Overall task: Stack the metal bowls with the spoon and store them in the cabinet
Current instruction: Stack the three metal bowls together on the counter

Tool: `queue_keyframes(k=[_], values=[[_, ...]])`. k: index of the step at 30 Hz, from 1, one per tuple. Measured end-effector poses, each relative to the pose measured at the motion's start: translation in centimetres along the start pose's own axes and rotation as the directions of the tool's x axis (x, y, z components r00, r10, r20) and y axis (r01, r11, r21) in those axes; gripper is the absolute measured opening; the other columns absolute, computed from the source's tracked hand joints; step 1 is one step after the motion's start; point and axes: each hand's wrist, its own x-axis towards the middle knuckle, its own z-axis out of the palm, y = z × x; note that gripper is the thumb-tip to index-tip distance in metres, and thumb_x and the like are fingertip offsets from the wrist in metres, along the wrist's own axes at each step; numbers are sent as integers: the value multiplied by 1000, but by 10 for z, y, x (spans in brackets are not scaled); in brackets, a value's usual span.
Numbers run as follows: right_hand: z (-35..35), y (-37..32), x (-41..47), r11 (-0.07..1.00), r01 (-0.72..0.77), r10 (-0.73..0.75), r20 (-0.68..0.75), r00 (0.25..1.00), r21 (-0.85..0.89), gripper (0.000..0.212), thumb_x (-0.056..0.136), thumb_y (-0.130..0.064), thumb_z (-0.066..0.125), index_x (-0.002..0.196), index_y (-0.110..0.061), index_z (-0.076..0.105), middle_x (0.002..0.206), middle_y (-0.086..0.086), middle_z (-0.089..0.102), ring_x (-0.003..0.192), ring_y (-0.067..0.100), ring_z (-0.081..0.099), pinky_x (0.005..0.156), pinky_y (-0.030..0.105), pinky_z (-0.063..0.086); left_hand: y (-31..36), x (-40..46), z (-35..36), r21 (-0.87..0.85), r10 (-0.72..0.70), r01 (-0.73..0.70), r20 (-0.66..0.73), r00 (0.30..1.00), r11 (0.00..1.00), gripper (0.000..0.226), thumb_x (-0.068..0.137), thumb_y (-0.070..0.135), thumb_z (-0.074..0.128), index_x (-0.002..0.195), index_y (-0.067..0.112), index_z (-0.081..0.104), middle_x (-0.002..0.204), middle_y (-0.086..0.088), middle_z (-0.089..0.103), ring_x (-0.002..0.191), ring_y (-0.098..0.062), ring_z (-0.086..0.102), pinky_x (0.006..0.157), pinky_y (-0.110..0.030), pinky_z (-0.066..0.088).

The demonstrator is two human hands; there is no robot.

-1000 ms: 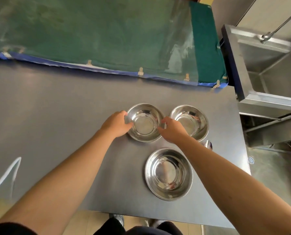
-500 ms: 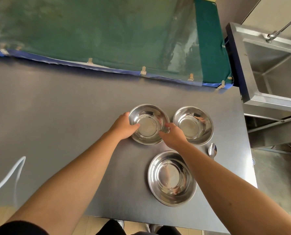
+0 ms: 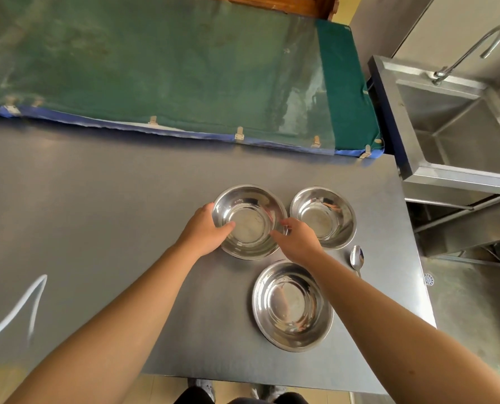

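Three metal bowls stand on the steel table (image 3: pixel 103 228). My left hand (image 3: pixel 205 231) grips the left rim of the middle bowl (image 3: pixel 250 220), thumb inside it. My right hand (image 3: pixel 298 240) holds the same bowl's right rim. A smaller bowl (image 3: pixel 324 217) sits just to its right, apart from my hands. The largest bowl (image 3: pixel 292 306) lies nearer to me, partly under my right forearm. A metal spoon (image 3: pixel 356 258) lies right of my right wrist, its handle partly hidden by my arm. No cabinet is in view.
A green cloth-covered surface (image 3: pixel 170 71) runs along the table's far edge. A steel sink (image 3: pixel 458 129) with a tap (image 3: pixel 470 51) stands at the right. The table's right edge is close to the spoon. A white cord (image 3: pixel 18 310) lies at the left.
Both hands have tightened on the middle bowl's rim, thumbs now inside it. The bowl looks slightly shifted towards me. The spoon has come fully into view.
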Motion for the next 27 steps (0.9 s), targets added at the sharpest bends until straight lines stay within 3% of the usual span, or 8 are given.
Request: queue_keyframes(k=[5, 9, 11, 15, 18, 21, 24, 27], values=[[-10, 12, -30, 1000, 11, -10, -40, 999, 16, 59, 94, -43, 66, 145, -16, 55, 88, -16, 59, 72, -3, 54, 71, 23, 45, 11, -29, 1, -19, 39, -39, 4, 999, 999, 60, 84, 48, 68, 136, 24, 51, 123, 8, 54, 101, -12, 51, 83, -28, 40], [-18, 27, -56, 999, -16, 19, -58, 998, 42, 59, 93, -42, 67, 145, -16, 55, 127, 1, 67, 103, 15, 60, 87, 29, 47, 18, -56, 14, -21, 75, -74, 28, 997, 997, 64, 84, 49, 68, 139, 22, 49, 122, 12, 50, 105, -10, 50, 86, -27, 39], [-21, 37, -70, 997, -41, 45, -69, 997, 63, 58, 93, -41, 67, 145, -16, 56, 134, 3, 66, 111, 17, 61, 90, 31, 49, 21, -68, 22, -34, 91, -89, 67, 994, 995, 61, 83, 50, 67, 136, 25, 51, 123, 11, 56, 105, -10, 54, 85, -27, 41], [-23, 59, -95, 994, -100, 104, -91, 990, 47, 53, 94, -42, 65, 142, -18, 59, 127, 2, 68, 89, 12, 61, 71, 22, 45, 24, -88, 39, -32, 119, -116, 102, 988, 993, 62, 82, 47, 69, 137, 24, 51, 119, 12, 53, 102, -8, 50, 86, -26, 39], [-20, 76, -114, 989, -140, 144, -107, 984, 47, 51, 95, -42, 64, 140, -17, 60, 126, 2, 68, 89, 14, 61, 75, 23, 43, 26, -102, 52, -28, 133, -130, 151, 979, 991, 62, 81, 47, 69, 136, 26, 52, 118, 12, 54, 104, -11, 55, 84, -26, 40], [-15, 90, -131, 981, -187, 191, -120, 974, 44, 50, 95, -43, 63, 138, -18, 61, 125, 2, 67, 103, 20, 64, 80, 24, 43, 26, -114, 63, -14, 130, -130, 212, 969, 991, 63, 80, 48, 69, 137, 27, 51, 124, 8, 57, 106, -13, 56, 87, -27, 42], [-9, 102, -142, 974, -226, 227, -126, 966, 20, 43, 96, -44, 62, 130, -18, 65, 108, -2, 66, 92, 18, 61, 73, 25, 44, 22, -124, 72, 10, 124, -131, 255, 959, 991, 65, 82, 46, 70, 139, 26, 50, 129, 4, 58, 115, -18, 58, 90, -27, 42], [-2, 110, -150, 967, -252, 247, -126, 961, -24, 44, 95, -44, 61, 131, -17, 64, 117, 3, 70, 90, 18, 57, 74, 26, 40, 18, -131, 79, 24, 115, -128, 290, 950, 992, 63, 83, 43, 71, 140, 25, 50, 132, 2, 59, 118, -19, 57, 92, -27, 42]])
